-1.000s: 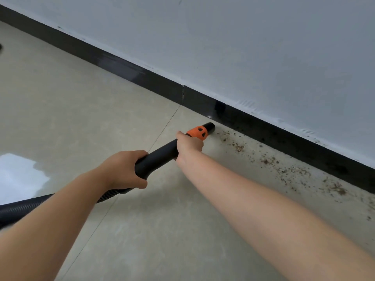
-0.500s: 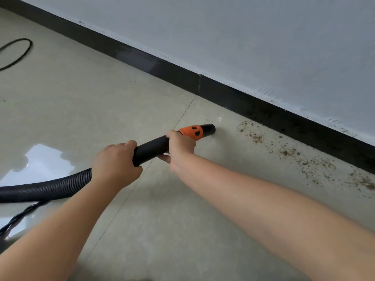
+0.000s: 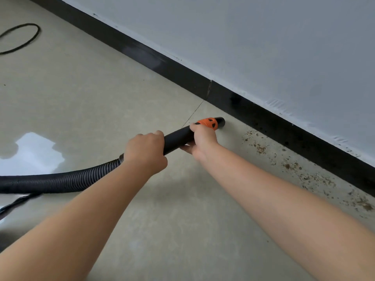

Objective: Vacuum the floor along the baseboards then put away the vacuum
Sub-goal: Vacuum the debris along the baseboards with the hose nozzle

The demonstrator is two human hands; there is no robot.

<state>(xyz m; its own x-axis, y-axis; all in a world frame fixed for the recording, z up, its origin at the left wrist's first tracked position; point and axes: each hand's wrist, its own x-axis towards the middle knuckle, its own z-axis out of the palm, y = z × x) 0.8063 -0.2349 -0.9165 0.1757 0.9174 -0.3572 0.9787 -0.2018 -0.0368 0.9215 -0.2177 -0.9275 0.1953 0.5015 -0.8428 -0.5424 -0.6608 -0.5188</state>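
A black vacuum hose (image 3: 60,180) runs in from the left and ends in a smooth black tube with an orange collar (image 3: 209,123) and a black nozzle tip (image 3: 221,122). The tip sits low over the beige floor, a short way out from the black baseboard (image 3: 253,116). My left hand (image 3: 145,153) grips the tube where the ribbed hose joins it. My right hand (image 3: 202,141) grips the tube just behind the orange collar. Brown crumbs and dust (image 3: 288,165) lie scattered along the baseboard to the right of the nozzle.
A grey wall (image 3: 263,47) rises above the baseboard. A loop of black cord (image 3: 24,37) lies on the floor at the far left. A second thin black cable (image 3: 14,204) trails under the hose at the left edge. A bright window reflection (image 3: 34,153) shines on the tiles.
The nozzle has drawn back from the baseboard and away from the crumbs, towards the left. The view has shifted so more hose and the cord loop show at the left.
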